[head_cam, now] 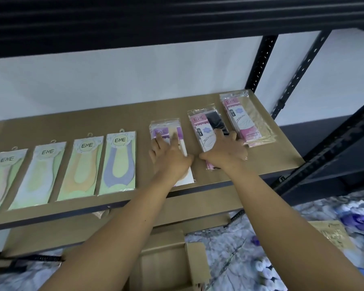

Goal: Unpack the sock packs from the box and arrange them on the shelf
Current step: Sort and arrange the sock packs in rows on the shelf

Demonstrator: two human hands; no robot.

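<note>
Sock packs lie in a row on the brown shelf board (282, 156). My left hand (170, 158) rests flat, fingers spread, on a stack of purple-label packs (166, 129). Pressed flat on a stack of pink-label packs with black socks (206, 124) is my right hand (225, 152). A third stack, pink-label with beige socks (246, 116), lies just right of it. To the left lie several card-backed packs, the nearest with a blue sock (118, 162), then an orange one (82, 171). The open cardboard box (195, 261) sits on the floor below the shelf.
Black perforated uprights (261, 64) stand at the shelf's right end, with a black rail (334, 148) running down to the right. A dark upper shelf (156, 17) overhangs. The floor has a blue-white floral cover (282, 238); a tan packet (332, 236) lies on it.
</note>
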